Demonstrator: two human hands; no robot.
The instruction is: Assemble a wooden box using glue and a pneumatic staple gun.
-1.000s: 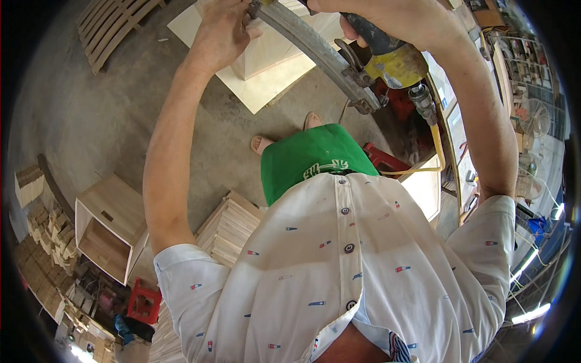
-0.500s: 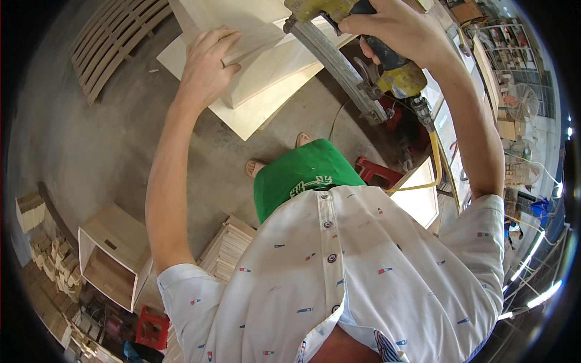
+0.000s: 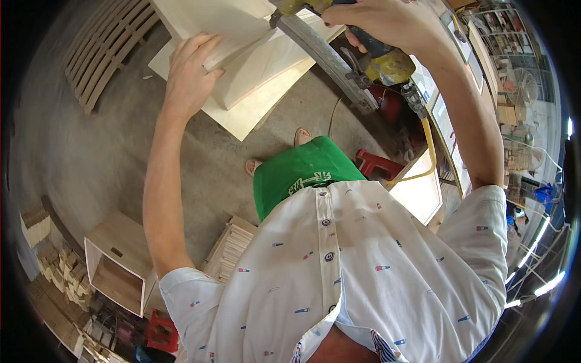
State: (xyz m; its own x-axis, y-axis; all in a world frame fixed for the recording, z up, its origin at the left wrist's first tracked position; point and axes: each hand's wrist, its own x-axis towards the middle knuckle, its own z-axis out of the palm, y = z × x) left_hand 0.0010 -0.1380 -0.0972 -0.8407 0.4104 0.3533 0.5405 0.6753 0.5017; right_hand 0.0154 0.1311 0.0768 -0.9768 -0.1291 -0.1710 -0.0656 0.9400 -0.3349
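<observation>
My left hand (image 3: 192, 74) is at the upper left, its fingers bent over the edge of a pale wooden panel (image 3: 239, 51). That panel belongs to a box-like wooden piece (image 3: 266, 78) resting on a wider flat board (image 3: 242, 124). In my right hand (image 3: 393, 24) is a yellow and black nail gun (image 3: 392, 68), gripped by its dark handle. Its long metal magazine (image 3: 330, 63) slants down to the right. The gun's nose is close to the panel at the top; whether they touch I cannot tell. A yellow air hose (image 3: 431, 148) hangs from the gun.
A slatted wooden pallet (image 3: 109, 51) lies on the floor at the far left. Lower left are an open wooden box (image 3: 118, 266), stacked wood pieces (image 3: 63, 272) and a red stool (image 3: 162, 331). Another red stool (image 3: 378, 164) and a cluttered bench (image 3: 445, 115) stand to the right.
Both hands have shifted slightly to the left, and the nail gun has moved left and a little up with my right hand. Both grips stay the same.
</observation>
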